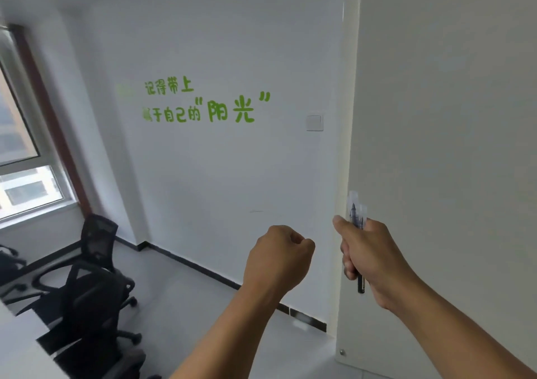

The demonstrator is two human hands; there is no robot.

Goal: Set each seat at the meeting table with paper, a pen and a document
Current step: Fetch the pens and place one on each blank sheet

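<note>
Pens (358,213) with clear caps stick up from the right hand (369,258), which grips them tight, while the left hand (279,255) is a fist holding nothing.

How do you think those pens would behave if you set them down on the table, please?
The pens look slim, round and stiff, so they would likely roll. Their clear caps look smooth, perhaps slippery. The right hand grips several in one fist, so they seem light.
</note>
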